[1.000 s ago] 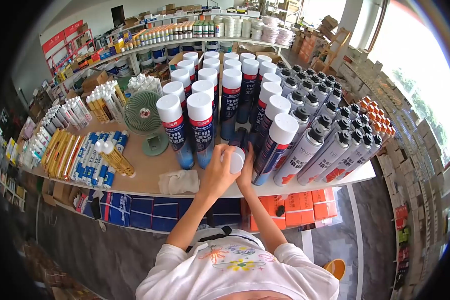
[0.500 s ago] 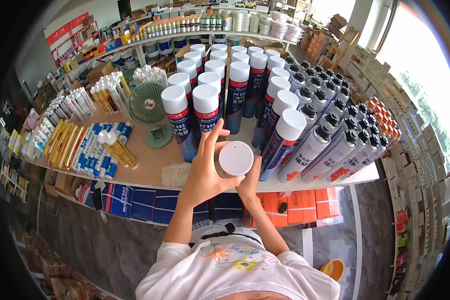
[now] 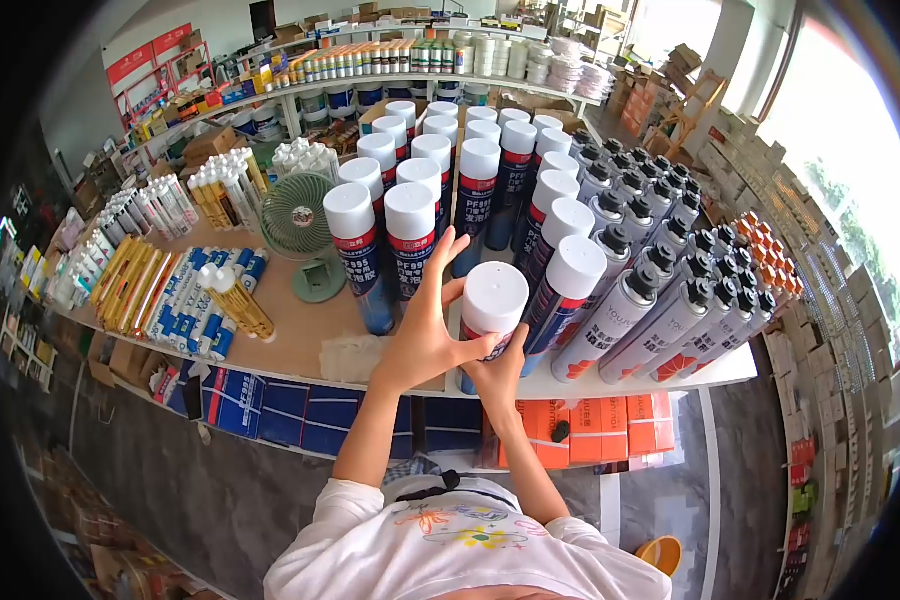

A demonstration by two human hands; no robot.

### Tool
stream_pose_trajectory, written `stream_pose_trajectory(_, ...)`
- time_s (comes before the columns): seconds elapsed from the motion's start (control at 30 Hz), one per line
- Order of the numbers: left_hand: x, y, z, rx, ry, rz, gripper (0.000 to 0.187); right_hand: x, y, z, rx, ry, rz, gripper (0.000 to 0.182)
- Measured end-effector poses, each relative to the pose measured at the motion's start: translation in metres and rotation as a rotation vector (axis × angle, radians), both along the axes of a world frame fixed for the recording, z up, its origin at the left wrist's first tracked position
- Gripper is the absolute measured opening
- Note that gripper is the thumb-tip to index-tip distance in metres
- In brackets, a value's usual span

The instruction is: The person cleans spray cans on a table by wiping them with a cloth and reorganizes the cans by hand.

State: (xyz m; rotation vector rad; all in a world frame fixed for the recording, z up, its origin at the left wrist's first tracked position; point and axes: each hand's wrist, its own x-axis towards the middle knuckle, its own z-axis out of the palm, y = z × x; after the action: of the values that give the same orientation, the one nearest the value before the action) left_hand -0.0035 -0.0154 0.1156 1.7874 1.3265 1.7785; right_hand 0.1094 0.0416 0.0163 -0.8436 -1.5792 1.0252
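Note:
A white-capped foam spray can (image 3: 496,293) stands near the front edge of the table, tilted slightly toward me. My right hand (image 3: 500,368) is wrapped around its lower body. With the thumb across the can's front and some fingers behind it, my left hand (image 3: 432,325) also holds it; the index finger points up, off the can. Just right of it is another white-capped can (image 3: 575,270) at the front of a row. Behind my left hand stand more blue cans (image 3: 410,235) with red bands and white caps. The held can's label is mostly hidden.
Silver cans with black nozzles (image 3: 620,305) crowd the right side. A green fan (image 3: 298,215), sealant tubes (image 3: 185,300) and a plastic bag (image 3: 353,358) are to the left. Blue boxes (image 3: 345,420) and orange boxes (image 3: 600,430) sit below the tabletop.
The held can has moved down and slightly right, beside the front of the right row, and its side now shows below the cap. Both hands have moved with it.

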Motion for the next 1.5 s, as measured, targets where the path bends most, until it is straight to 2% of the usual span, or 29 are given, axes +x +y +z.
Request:
stream_pose_trajectory(0.2,-0.007,-0.031,-0.036,-0.019,-0.187,0.066,0.081,-0.006,0.015,-0.015,0.008,0.073,-0.008,0.067)
stream_pose_trajectory(0.27,-0.024,-0.053,-0.064,-0.083,-0.177,0.245,0.048,-0.008,0.008,-0.012,0.015,0.065,-0.017,0.068)
stream_pose_trajectory(0.33,-0.054,-0.073,-0.102,-0.194,0.056,0.497,0.029,-0.013,0.005,-0.019,0.000,0.118,-0.049,0.069)
stream_pose_trajectory(0.4,-0.075,-0.088,-0.127,-0.253,0.206,0.567,0.026,-0.014,0.009,-0.023,0.024,0.157,-0.048,0.069)
stream_pose_trajectory(0.53,-0.096,-0.098,-0.157,-0.414,0.246,0.522,0.027,-0.015,0.011,-0.025,0.030,0.147,-0.027,0.070)
stream_pose_trajectory(0.6,-0.094,-0.096,-0.177,-0.446,0.576,0.539,0.037,-0.014,0.013,-0.025,0.040,0.158,-0.031,0.070)
stream_pose_trajectory(0.8,-0.095,-0.103,-0.189,-0.450,0.544,0.504,0.049,-0.012,0.011,-0.020,0.047,0.170,-0.010,0.067)
stream_pose_trajectory(0.93,-0.099,-0.102,-0.184,-0.448,0.551,0.502,0.048,0.000,0.021,-0.012,0.119,0.060,0.088,0.079)
stream_pose_trajectory(0.97,-0.101,-0.100,-0.180,-0.400,0.652,0.533,0.047,0.004,0.022,-0.008,0.101,0.025,0.120,0.090)
stream_pose_trajectory(1.03,-0.106,-0.094,-0.174,-0.348,0.753,0.563,0.045,0.005,0.025,0.003,0.186,0.075,0.125,0.091)
stream_pose_trajectory(1.07,-0.110,-0.091,-0.175,-0.383,0.709,0.529,0.044,0.005,0.027,0.009,0.271,0.122,0.135,0.091)
stream_pose_trajectory(1.13,-0.114,-0.085,-0.183,-0.418,0.662,0.497,0.043,0.006,0.026,0.028,0.285,0.148,0.164,0.097)
stream_pose_trajectory(1.2,-0.114,-0.080,-0.189,-0.367,0.726,0.585,0.041,0.005,0.025,0.044,0.263,0.165,0.215,0.095)
stream_pose_trajectory(1.23,-0.109,-0.080,-0.189,-0.364,0.730,0.585,0.041,0.003,0.026,0.047,0.294,0.177,0.207,0.088)
stream_pose_trajectory(1.27,-0.103,-0.081,-0.189,-0.381,0.506,0.606,0.040,0.003,0.028,0.048,0.297,0.183,0.202,0.088)
stream_pose_trajectory(1.3,-0.095,-0.079,-0.183,-0.395,0.282,0.622,0.039,0.002,0.030,0.049,0.239,0.153,0.221,0.080)
stream_pose_trajectory(1.33,-0.087,-0.075,-0.170,-0.389,0.290,0.619,0.039,0.001,0.032,0.049,0.182,0.125,0.239,0.071)
stream_pose_trajectory(1.37,-0.079,-0.070,-0.156,-0.199,0.056,0.603,0.038,-0.001,0.032,0.048,0.207,0.166,0.225,0.062)
stream_pose_trajectory(1.4,-0.067,-0.067,-0.136,-0.008,-0.178,0.574,0.036,-0.003,0.033,0.047,0.214,0.173,0.219,0.062)
stream_pose_trajectory(1.43,-0.053,-0.066,-0.094,0.061,-0.152,0.560,0.034,-0.004,0.033,0.046,0.224,0.176,0.201,0.061)
stream_pose_trajectory(1.5,-0.037,-0.064,-0.024,0.202,0.072,0.546,0.040,-0.004,0.029,0.046,0.207,0.198,0.174,0.058)
